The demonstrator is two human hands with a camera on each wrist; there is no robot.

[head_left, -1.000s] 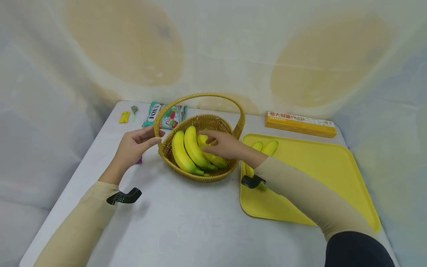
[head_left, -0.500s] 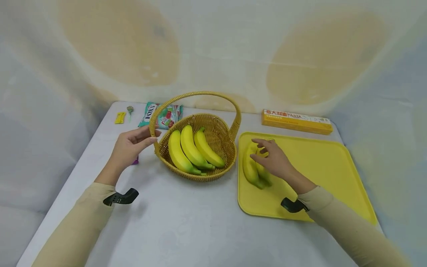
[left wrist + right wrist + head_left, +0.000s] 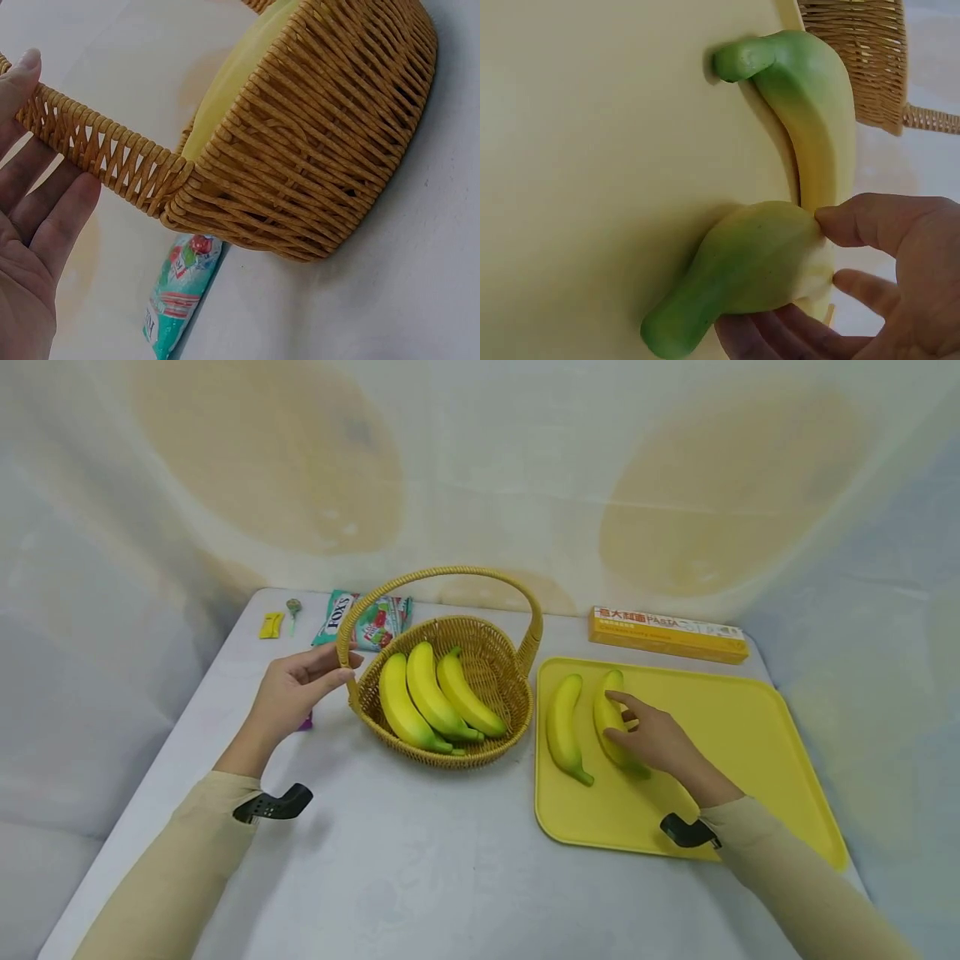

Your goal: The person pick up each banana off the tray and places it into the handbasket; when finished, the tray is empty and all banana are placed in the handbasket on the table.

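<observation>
My left hand (image 3: 288, 697) pinches the left side of the arched handle (image 3: 105, 142) of a wicker basket (image 3: 450, 758), thumb on one face and fingers behind. Inside the basket, 3 yellow bananas (image 3: 433, 693) with green-tinged ends lie side by side. To its right is a yellow tray (image 3: 727, 752) with 2 more bananas. My right hand (image 3: 654, 737) grips the right one, a banana (image 3: 757, 255), with the thumb on one side and fingers curled under the other. The left banana (image 3: 566, 727) lies apart from it near the tray's left edge.
Behind the basket lies a teal FOX'S candy bag (image 3: 363, 620). A yellow wrapped sweet (image 3: 271, 625) and a lollipop (image 3: 292, 610) are at the back left. A pasta box (image 3: 667, 633) lies behind the tray. Something purple (image 3: 305, 722) shows partly behind my left wrist.
My right hand has left the banana in the basket, moved right over the tray and taken hold of a banana there, which has shifted right, away from its neighbour. My left hand stays on the handle.
</observation>
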